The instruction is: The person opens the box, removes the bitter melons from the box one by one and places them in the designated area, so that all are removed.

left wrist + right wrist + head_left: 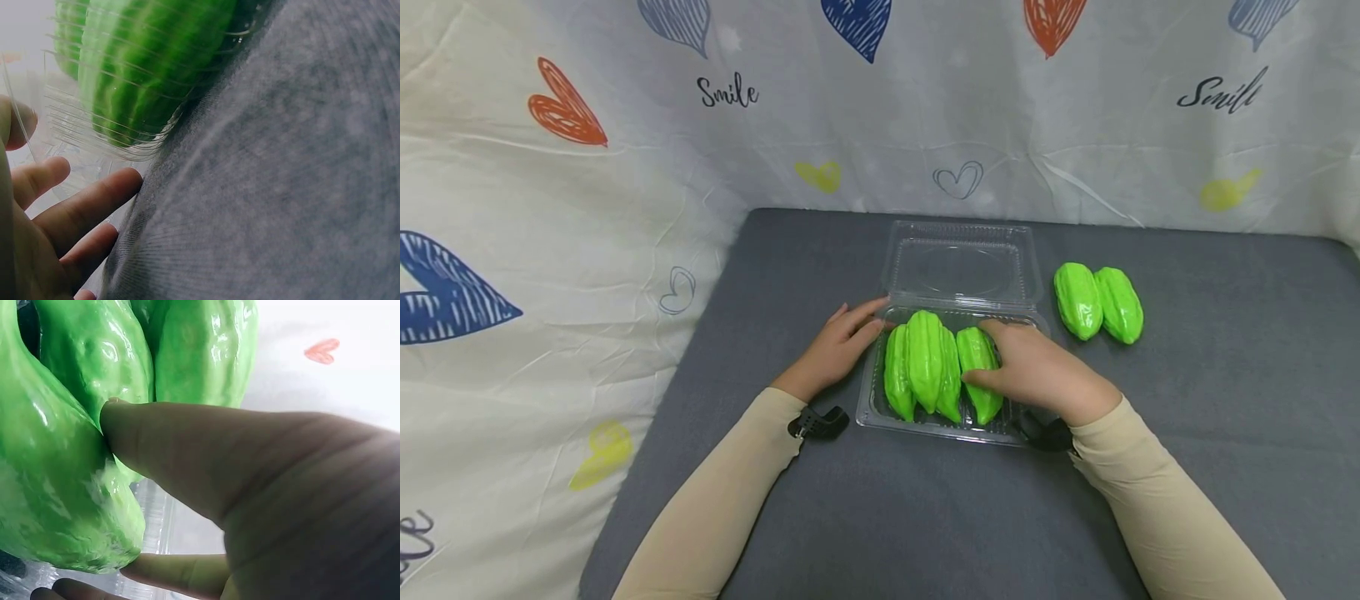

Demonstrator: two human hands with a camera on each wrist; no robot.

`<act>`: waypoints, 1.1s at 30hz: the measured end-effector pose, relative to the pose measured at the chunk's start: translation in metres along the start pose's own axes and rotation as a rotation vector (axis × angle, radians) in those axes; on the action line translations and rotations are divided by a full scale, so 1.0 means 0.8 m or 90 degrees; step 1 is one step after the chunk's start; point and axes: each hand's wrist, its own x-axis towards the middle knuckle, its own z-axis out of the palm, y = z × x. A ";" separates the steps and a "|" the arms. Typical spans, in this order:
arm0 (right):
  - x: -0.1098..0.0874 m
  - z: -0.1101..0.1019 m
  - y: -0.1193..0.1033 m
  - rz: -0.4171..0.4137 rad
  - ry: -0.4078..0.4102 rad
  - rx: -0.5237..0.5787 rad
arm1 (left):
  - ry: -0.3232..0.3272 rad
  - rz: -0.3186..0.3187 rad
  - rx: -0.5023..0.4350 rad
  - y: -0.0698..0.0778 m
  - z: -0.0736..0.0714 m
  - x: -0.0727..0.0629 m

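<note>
A clear plastic clamshell box lies on the table with its lid tipped back. Several shiny ridged green gourds sit in its base. At the right of them, my right hand pinches one ridged green gourd, thumb on one side and fingers on the other; the right wrist view shows this gourd close up. My left hand is at the box's upper left corner, its fingers stretched out near the rim. In the left wrist view its fingers are spread beside the box wall.
Two more ridged green gourds lie side by side on the dark grey tabletop, right of the lid. A white cloth with printed hearts hangs along the back and left. Each wrist wears a black strap device.
</note>
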 end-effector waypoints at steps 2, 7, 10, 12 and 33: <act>0.000 0.000 0.000 -0.002 0.000 0.000 | 0.001 0.000 0.001 0.000 0.000 0.000; 0.000 0.000 0.001 0.002 -0.008 0.000 | -0.001 -0.001 0.000 0.000 0.001 0.001; 0.000 0.001 0.000 0.008 -0.013 -0.001 | -0.003 -0.002 0.000 0.001 0.000 0.001; 0.000 0.001 0.001 0.011 -0.013 -0.004 | -0.004 -0.004 -0.001 0.002 0.000 0.001; 0.000 -0.002 0.001 -0.006 0.006 -0.005 | -0.007 -0.009 -0.003 0.003 -0.001 0.000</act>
